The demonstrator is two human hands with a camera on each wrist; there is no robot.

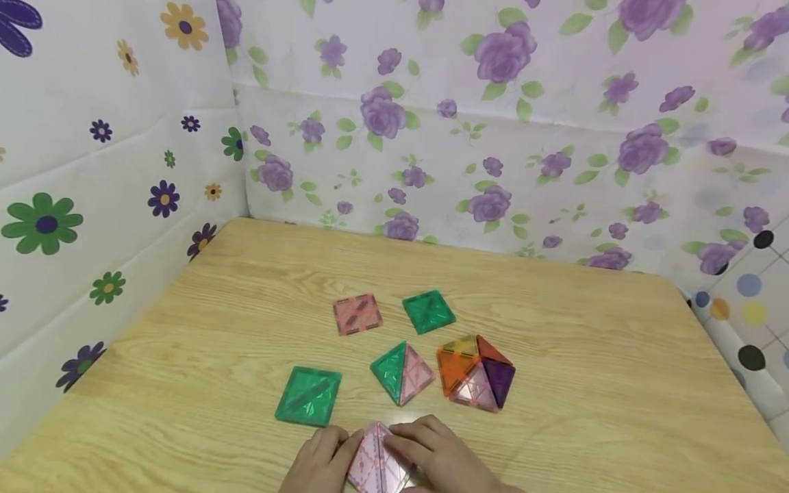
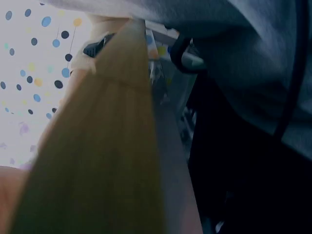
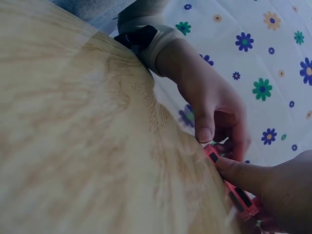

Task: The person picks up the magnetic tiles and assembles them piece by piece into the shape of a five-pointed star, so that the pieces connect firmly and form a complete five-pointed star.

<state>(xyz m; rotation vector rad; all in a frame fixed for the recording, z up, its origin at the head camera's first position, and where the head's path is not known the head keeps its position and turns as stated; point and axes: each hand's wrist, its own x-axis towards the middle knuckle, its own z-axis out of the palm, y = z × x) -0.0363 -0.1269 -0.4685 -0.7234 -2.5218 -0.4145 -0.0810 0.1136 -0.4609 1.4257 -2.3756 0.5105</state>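
Observation:
Two pink translucent triangular magnetic tiles (image 1: 368,457) lie side by side at the table's near edge, forming a diamond shape. The left hand (image 1: 323,460) holds their left side with bent fingers. From the right, the right hand (image 1: 440,455) grips them, its index finger over the top face. The right wrist view shows a pink tile edge (image 3: 242,199) with dark magnets, the right thumb against it and the left hand (image 3: 219,107) at its far end. In the left wrist view a sliver of the left hand (image 2: 10,192) shows; the tiles are out of sight there.
Beyond the hands lie a green square (image 1: 308,396), a green-and-pink pair of triangles (image 1: 390,373), a multicoloured cluster of triangles (image 1: 457,370), a pink square (image 1: 357,314) and another green square (image 1: 429,311). Flowered cloths (image 1: 382,157) border the wooden table (image 1: 585,356).

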